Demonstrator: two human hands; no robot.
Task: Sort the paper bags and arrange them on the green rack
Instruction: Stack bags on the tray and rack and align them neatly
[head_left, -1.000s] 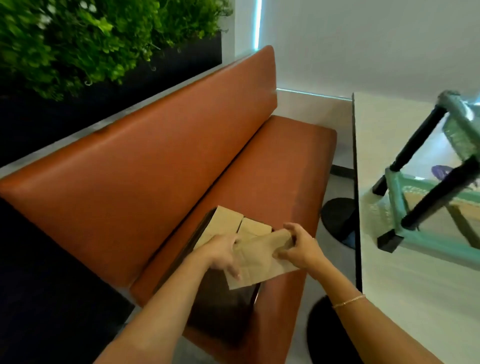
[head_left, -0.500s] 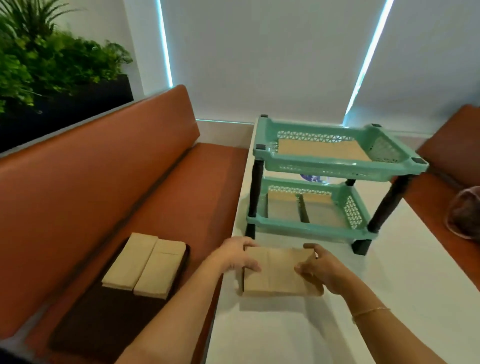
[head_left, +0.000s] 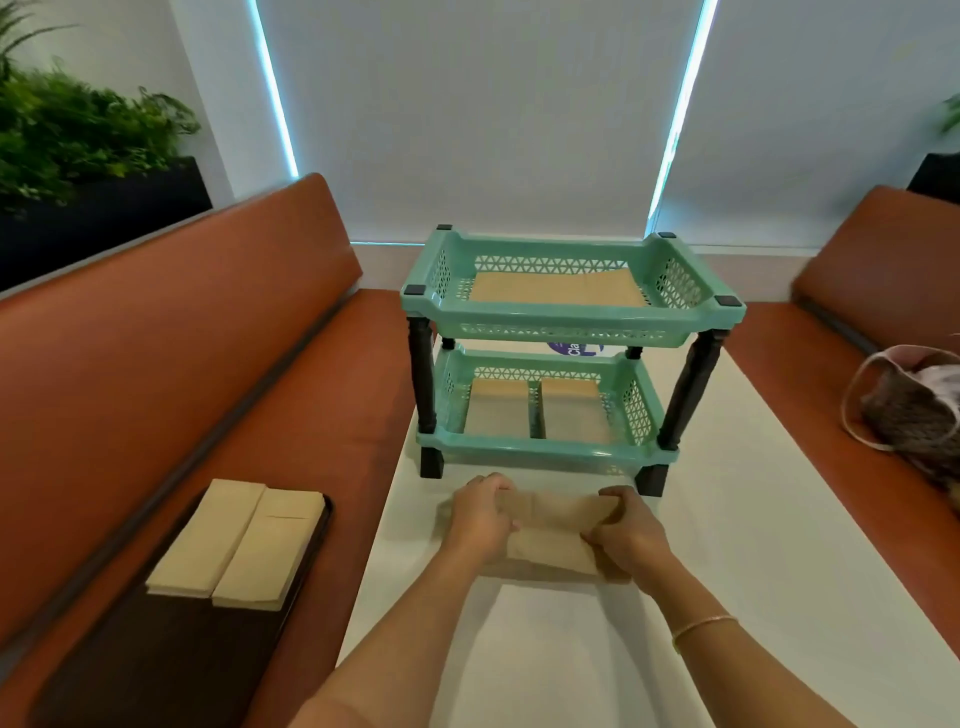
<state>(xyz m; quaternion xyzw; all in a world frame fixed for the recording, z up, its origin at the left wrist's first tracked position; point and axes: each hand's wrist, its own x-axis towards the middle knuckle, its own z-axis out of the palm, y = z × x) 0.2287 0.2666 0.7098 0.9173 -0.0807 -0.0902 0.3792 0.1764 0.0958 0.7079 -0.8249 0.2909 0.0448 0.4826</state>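
Bag (head_left: 556, 535) now nearer rack (head_left: 571, 322), between hands (head_left: 558, 525)

Green rack (head_left: 566, 322): one, two tiers. Paper bags on upper tier (head_left: 556, 287): one flat layer visible, count inside not clear. Bag stacks on lower tier: two, left (head_left: 496, 413) and right (head_left: 574, 415). Bag stacks on dark tray (head_left: 171, 670): two, side by side (head_left: 208, 535) (head_left: 270, 551). Bag on counter (head_left: 753, 571): one (head_left: 556, 535), held between two hands, left (head_left: 480, 519) and right (head_left: 626, 535). Woven handbag (head_left: 914, 410): one.
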